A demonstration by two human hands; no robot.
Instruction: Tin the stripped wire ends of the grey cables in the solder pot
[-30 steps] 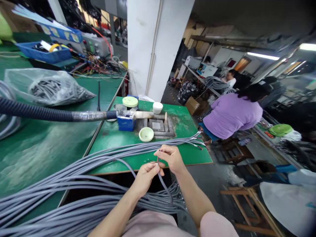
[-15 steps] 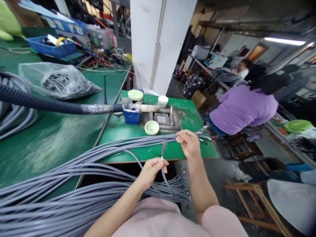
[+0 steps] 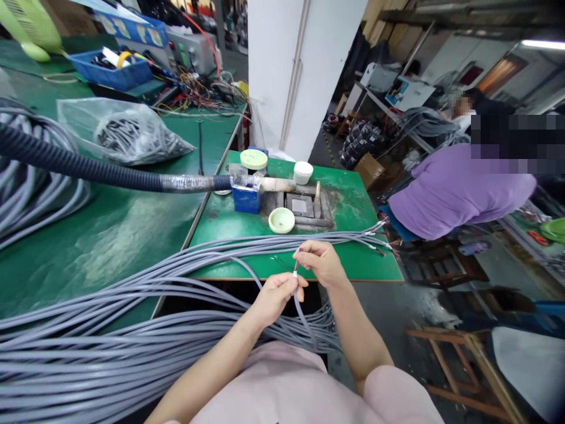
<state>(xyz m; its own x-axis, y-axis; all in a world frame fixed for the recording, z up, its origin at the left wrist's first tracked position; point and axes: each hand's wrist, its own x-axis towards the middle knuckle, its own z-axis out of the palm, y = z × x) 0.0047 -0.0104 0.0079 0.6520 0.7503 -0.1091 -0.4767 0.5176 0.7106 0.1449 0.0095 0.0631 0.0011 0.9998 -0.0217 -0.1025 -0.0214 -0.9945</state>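
Green bench (image 3: 362, 265): its near edge runs just beyond the left hand, with the right fingertips above the surface.
Left hand (image 3: 274, 299): thumb and fingers pinch a grey cable (image 3: 300, 309) just below its white collar (image 3: 295, 275); the cable's tail drops below the hand and curves toward the body.
Right hand (image 3: 325, 265): close beside and slightly beyond the left, thumb and forefinger pinched on the coloured wires (image 3: 296, 265) rising from that collar; their tips are hidden by the fingers.
Stray dark wires: a few thin strands (image 3: 279, 259) angle out to the left of the pinched ones.
Lower cables: a thick grey bundle (image 3: 145, 338) sweeps from the left, passing under the left forearm.
Upper cables: a second grey bundle (image 3: 247, 241) lies across the bench just past both hands, its stripped ends off to the right.
Cream dish (image 3: 282, 228): straight beyond the hands, past the upper bundle.
Metal frame (image 3: 326, 219): right behind the dish, around a pale square.
Dark hose (image 3: 110, 172): comes in from the left, beyond the left hand, to a blue box (image 3: 247, 200).
White tub (image 3: 303, 172): farther out, behind the frame.
Clear bag (image 3: 128, 138): far left, filled with grey pieces.
Co-worker: a person in a purple top (image 3: 459, 194), well right of the right hand.
White pillar (image 3: 273, 65): rises past the bench's far edge.
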